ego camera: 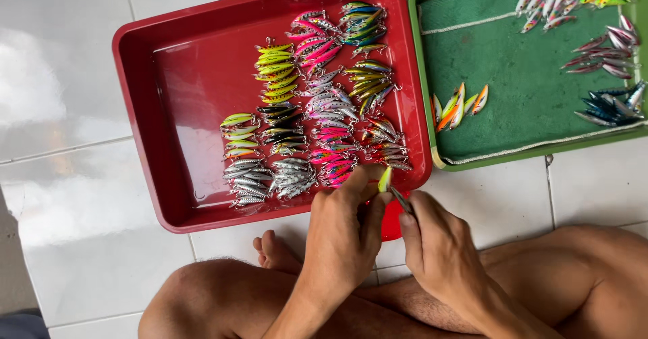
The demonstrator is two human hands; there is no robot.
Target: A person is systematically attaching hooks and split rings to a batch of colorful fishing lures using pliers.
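White tile floor; left hand point(344, 227) pinches green lure point(385, 179), right hand point(439, 244) tool point(401, 200) just beside.

Both the left hand point(341, 227) and the right hand point(439, 248), at lower centre of the frame, are bare: no gloves, rings, watch or wristbands show. The forearms carry no sleeves as far as the bottom edge. The legs across the lower part of the frame are uncovered too, and the foot point(273, 251) at lower centre wears no shoe or sock.
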